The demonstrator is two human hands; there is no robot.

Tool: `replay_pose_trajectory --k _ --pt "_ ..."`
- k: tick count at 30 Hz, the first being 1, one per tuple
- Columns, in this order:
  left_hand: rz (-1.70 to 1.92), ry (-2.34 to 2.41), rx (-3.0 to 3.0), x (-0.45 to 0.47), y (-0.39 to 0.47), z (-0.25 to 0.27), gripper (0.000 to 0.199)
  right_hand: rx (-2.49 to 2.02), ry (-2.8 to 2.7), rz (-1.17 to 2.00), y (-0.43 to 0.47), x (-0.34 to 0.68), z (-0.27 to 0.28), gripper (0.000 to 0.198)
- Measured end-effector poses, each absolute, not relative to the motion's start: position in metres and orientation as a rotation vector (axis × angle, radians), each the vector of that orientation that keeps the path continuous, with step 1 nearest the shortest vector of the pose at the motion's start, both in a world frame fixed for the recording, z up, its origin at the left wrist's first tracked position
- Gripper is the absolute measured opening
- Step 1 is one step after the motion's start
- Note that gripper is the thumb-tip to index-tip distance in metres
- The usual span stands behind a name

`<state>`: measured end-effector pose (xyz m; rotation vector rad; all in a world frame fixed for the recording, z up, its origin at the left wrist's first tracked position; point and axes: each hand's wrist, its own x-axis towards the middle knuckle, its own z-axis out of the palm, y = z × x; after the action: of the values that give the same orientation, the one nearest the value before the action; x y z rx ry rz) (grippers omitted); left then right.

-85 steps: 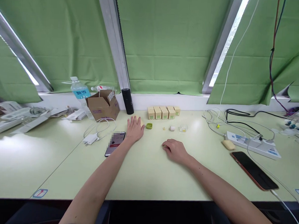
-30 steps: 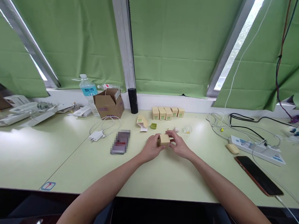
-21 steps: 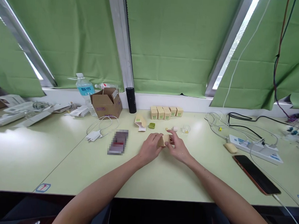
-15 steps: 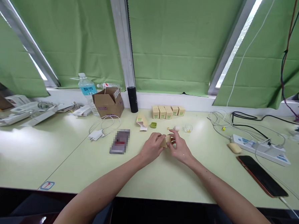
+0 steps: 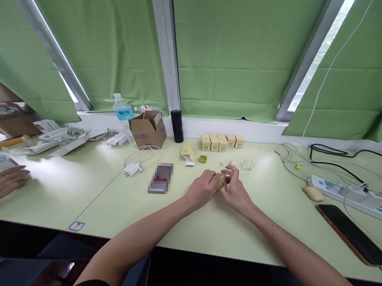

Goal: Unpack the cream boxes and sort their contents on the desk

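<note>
Between my hands is a small tan cardboard box, partly hidden by the fingers. My left hand wraps it from the left, closed on its side. The fingers of my right hand are bent around its right side and pinch at its edge. Just beyond them lie a tiny yellow piece, a whitish object half behind my right fingers, and a clear plastic dish. A green square tray sits further left, beside a small tan box with a flap folded out.
Several small tan boxes stand in a row at the back. Leftward are a pixelated flat item, a white charger and a brown carton. A power strip and phone lie right. Another person's hand is far left.
The view has swung left, so the table's things appear further right. The small box has turned between my fingers. Another person's hand has come into view at the far left.
</note>
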<state>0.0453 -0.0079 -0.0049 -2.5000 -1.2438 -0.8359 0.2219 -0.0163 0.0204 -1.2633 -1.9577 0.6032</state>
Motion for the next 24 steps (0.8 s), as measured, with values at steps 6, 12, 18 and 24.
replay_pose_trajectory --k 6,12,18,24 --pt "-1.04 -1.245 -2.519 0.043 -0.007 -0.004 0.036 -1.161 -1.92 0.462 -0.013 0.226 0.015 0.06" --pt "-1.26 -1.215 -2.628 0.039 -0.007 0.001 0.051 -1.061 -1.766 0.356 -0.003 0.234 0.015 0.042" --pt "-1.249 -1.193 -2.685 0.04 -0.009 0.005 0.036 -1.034 -1.741 0.036 -0.001 0.237 0.019 0.02" --pt "-1.25 -1.223 -2.656 0.039 -0.009 0.005 0.042 -0.941 -1.824 -0.176 0.0 0.239 0.018 0.036"
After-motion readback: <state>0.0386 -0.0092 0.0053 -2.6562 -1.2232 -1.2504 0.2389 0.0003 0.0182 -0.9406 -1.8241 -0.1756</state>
